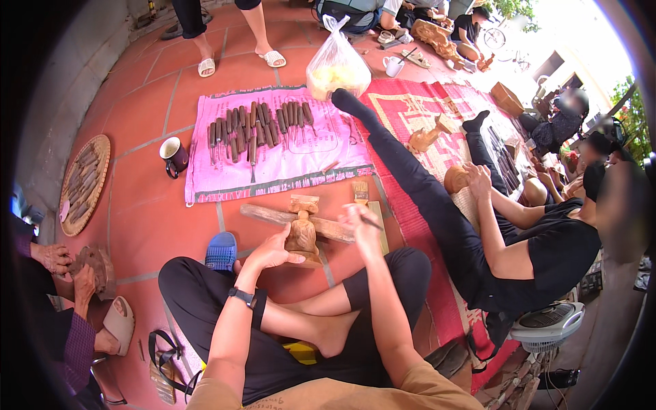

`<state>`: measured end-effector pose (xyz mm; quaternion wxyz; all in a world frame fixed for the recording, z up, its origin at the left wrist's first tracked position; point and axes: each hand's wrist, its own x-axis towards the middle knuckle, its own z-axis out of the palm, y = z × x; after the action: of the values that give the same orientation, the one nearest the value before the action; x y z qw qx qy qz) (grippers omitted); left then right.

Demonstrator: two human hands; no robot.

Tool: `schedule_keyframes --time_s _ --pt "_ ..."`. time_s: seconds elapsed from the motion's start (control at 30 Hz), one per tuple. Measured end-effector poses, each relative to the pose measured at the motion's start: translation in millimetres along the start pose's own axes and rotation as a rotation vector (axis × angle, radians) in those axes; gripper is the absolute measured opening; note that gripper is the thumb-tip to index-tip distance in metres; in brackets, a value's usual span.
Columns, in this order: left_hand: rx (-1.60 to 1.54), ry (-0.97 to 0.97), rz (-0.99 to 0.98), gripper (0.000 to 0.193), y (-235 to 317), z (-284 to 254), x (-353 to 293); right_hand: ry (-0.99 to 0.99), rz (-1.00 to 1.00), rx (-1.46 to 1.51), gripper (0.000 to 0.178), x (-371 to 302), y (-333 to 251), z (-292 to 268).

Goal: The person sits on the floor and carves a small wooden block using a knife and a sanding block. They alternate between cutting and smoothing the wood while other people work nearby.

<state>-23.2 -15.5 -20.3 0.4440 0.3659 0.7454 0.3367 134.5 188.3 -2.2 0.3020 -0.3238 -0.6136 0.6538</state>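
Note:
In front of my crossed legs stands a small wooden carving point(301, 236), a rounded body with a blocky top piece. My left hand point(272, 251) grips its lower left side, thumb across the front. Behind it a wooden bar point(268, 214) lies crosswise on the tiles. My right hand point(362, 224), slightly blurred, is closed around a slim dark tool point(372, 223) to the right of the carving, apart from it. Whether the tool is a chisel I cannot make out. A flat brush point(360, 191) lies just beyond my right hand.
Several wooden-handled carving tools point(249, 130) lie on a pink cloth point(205, 179). Left of it are a dark mug point(173, 156) and a round woven tray point(102, 147) of tools. A blue slipper point(221, 251) sits near my knee. Co-workers sit at both sides; one's leg point(417, 171) stretches along the red mat.

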Motion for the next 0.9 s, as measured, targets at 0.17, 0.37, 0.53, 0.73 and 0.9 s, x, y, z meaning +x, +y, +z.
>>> schedule_keyframes --time_s 0.17,0.37,0.53,0.73,0.9 --pt "-0.02 -0.026 -0.007 0.12 -1.3 -0.8 2.4 0.186 -0.054 -1.157 0.025 61.0 -1.4 -69.6" --pt "0.014 -0.025 -0.017 0.12 2.6 -0.4 2.8 0.103 0.113 -1.339 0.057 86.3 57.8 -91.8" --pt "0.003 -0.001 0.009 0.117 -10.8 3.4 7.0 0.036 0.118 -1.362 0.05 75.2 52.5 -68.6" --pt "-0.003 0.015 -0.015 0.117 -6.5 6.1 6.3 0.222 -0.081 -1.293 0.041 79.7 58.2 -77.8" --pt "0.039 0.011 -0.006 0.12 2.9 3.8 1.7 0.143 -0.072 -1.231 0.04 76.9 59.9 -88.5"
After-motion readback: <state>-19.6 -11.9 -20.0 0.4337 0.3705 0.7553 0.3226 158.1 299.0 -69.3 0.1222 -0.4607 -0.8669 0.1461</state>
